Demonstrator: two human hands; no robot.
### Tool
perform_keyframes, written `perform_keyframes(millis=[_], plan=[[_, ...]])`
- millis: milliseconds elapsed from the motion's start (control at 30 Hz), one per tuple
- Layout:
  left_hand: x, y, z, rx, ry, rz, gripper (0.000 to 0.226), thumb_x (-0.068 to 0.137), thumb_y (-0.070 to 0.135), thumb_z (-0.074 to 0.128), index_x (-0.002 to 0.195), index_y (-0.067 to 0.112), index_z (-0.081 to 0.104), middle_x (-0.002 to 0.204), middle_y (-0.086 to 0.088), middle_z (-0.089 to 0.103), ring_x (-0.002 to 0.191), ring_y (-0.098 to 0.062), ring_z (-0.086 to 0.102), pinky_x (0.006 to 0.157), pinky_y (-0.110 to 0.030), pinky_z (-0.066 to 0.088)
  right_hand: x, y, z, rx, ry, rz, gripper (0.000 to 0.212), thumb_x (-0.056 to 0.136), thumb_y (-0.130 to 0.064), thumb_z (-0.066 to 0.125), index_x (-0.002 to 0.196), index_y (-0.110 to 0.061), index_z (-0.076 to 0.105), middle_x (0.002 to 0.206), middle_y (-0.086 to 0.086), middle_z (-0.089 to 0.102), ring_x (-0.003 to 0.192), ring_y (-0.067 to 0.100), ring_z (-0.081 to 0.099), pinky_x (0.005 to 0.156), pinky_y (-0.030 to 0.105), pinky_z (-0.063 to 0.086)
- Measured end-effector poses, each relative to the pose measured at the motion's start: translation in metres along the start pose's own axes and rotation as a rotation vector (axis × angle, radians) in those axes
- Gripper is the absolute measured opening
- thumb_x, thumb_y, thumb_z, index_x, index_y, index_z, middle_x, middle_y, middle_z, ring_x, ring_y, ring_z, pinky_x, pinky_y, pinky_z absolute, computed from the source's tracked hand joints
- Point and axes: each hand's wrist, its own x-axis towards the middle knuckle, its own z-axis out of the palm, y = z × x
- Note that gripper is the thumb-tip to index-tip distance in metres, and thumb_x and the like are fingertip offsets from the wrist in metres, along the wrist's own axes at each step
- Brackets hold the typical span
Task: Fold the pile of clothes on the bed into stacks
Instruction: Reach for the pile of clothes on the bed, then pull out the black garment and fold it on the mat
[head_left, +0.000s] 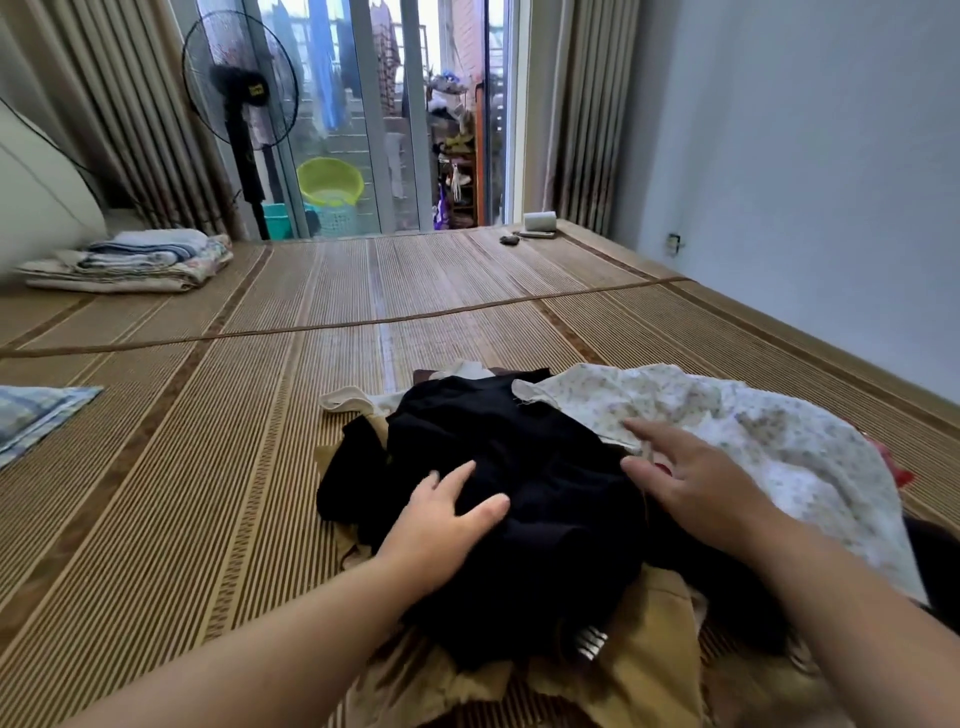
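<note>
Clothes (545, 493) lay heaped, unfolded, at lower centre of the frame on the bed (208, 441); left hand (441, 525) and right hand (696, 483) rested flat-fingered on top, gripping nothing. Folding seemingly unstarted.

Left forearm (260, 644) enters from lower left, bare, angled up and right. Right forearm (852, 603) enters from lower right, bare, angled up and left. Left hand (447, 525) palm down, fingers straight, close together, thumb spread out. Right hand (691, 483) palm down, fingers extended, slightly splayed. Hands apart, neither curled.
</note>
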Motion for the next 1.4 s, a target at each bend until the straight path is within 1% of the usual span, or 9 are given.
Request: perform_keyframes(millis=[167, 300, 433, 500, 767, 867, 1033, 1267, 1400], plan=[[-0.061, -0.018, -0.008, 0.179, -0.187, 0.248, 0.089, 0.066, 0.068, 0.063, 0.145, 0.042, 0.032, 0.146, 0.021, 0.035, 0.136, 0.002, 0.029, 0.116, -0.031, 0.028, -0.034, -0.056, 0.035, -0.245, -0.359, -0.152, 0.093, 0.058, -0.081, 0.061, 0.141, -0.048, 0.033, 0.143, -0.022, 0.036, 0.135, 0.000, 0.029, 0.113, 0.028, 0.027], [-0.090, -0.034, 0.007, 0.344, -0.229, 0.213, 0.090, 0.074, 0.054, 0.071, 0.149, 0.038, 0.024, 0.150, 0.018, 0.032, 0.142, -0.003, 0.023, 0.118, -0.034, 0.023, -0.043, -0.077, 0.059, -0.597, -0.223, -0.176, 0.041, 0.086, -0.055, 0.056, 0.124, -0.039, 0.058, 0.147, -0.016, 0.039, 0.143, 0.013, 0.024, 0.114, 0.042, 0.022], [-0.100, -0.032, 0.002, 0.175, -0.076, 0.148, 0.091, 0.073, 0.052, 0.071, 0.149, 0.036, 0.024, 0.147, 0.015, 0.037, 0.138, -0.006, 0.032, 0.116, -0.035, 0.028, -0.046, -0.112, 0.062, -0.194, -0.052, -0.165, 0.015, 0.089, -0.038, 0.058, 0.096, -0.030, 0.067, 0.097, -0.011, 0.069, 0.101, 0.012, 0.063, 0.089, 0.037, 0.047], [-0.098, -0.027, -0.010, 0.140, 0.055, 0.185, 0.082, 0.072, 0.055, 0.066, 0.144, 0.034, 0.033, 0.138, 0.013, 0.047, 0.131, -0.010, 0.042, 0.110, -0.036, 0.037, -0.044, -0.149, 0.055, 0.008, -0.036, -0.157, 0.003, 0.089, -0.028, 0.062, 0.087, -0.030, 0.064, 0.084, -0.010, 0.068, 0.083, 0.007, 0.063, 0.077, 0.028, 0.048], [-0.116, -0.006, -0.091, -0.113, 0.484, 0.307, 0.013, 0.079, 0.034, 0.070, 0.088, 0.031, 0.061, 0.088, 0.010, 0.058, 0.081, -0.012, 0.059, 0.069, -0.022, 0.049, -0.031, -0.306, 0.001, 0.443, 0.163, -0.257, 0.008, 0.092, -0.021, 0.057, 0.089, -0.020, 0.064, 0.083, 0.004, 0.066, 0.080, 0.017, 0.059, 0.078, 0.033, 0.048], [-0.127, -0.011, -0.128, -0.214, 0.589, 0.268, 0.029, 0.089, 0.029, 0.061, 0.062, 0.027, 0.052, 0.059, 0.010, 0.056, 0.055, -0.008, 0.054, 0.048, -0.013, 0.037, -0.022, -0.342, -0.018, 0.564, 0.190, -0.238, 0.010, 0.092, -0.023, 0.055, 0.086, -0.022, 0.063, 0.096, 0.017, 0.068, 0.087, 0.030, 0.065, 0.086, 0.048, 0.051], [-0.156, -0.033, -0.220, -0.452, 0.646, 0.165, 0.012, 0.089, 0.032, 0.064, 0.082, 0.023, 0.067, 0.077, -0.004, 0.069, 0.076, -0.027, 0.066, 0.070, -0.044, 0.052, -0.002, -0.362, -0.033, 0.662, 0.251, -0.188, 0.013, 0.095, -0.023, 0.052, 0.085, -0.025, 0.060, 0.091, 0.003, 0.064, 0.091, 0.023, 0.064, 0.091, 0.047, 0.051], [-0.204, -0.020, -0.326, -0.355, 0.630, 0.234, 0.013, 0.093, 0.029, 0.059, 0.093, 0.031, 0.072, 0.088, 0.007, 0.074, 0.084, -0.013, 0.066, 0.076, -0.032, 0.047, 0.022, -0.367, -0.008, 0.745, 0.189, -0.120, 0.011, 0.093, -0.027, 0.055, 0.090, -0.024, 0.065, 0.106, 0.012, 0.068, 0.099, 0.030, 0.064, 0.093, 0.049, 0.049], [-0.215, -0.010, -0.356, -0.120, 0.545, 0.167, 0.015, 0.087, 0.041, 0.064, 0.096, 0.034, 0.072, 0.089, 0.012, 0.072, 0.087, -0.008, 0.064, 0.082, -0.027, 0.047, 0.024, -0.371, 0.023, 0.185, 0.234, -0.151, 0.020, 0.089, -0.025, 0.059, 0.105, -0.014, 0.065, 0.100, 0.010, 0.066, 0.099, 0.030, 0.061, 0.080, 0.036, 0.044]])
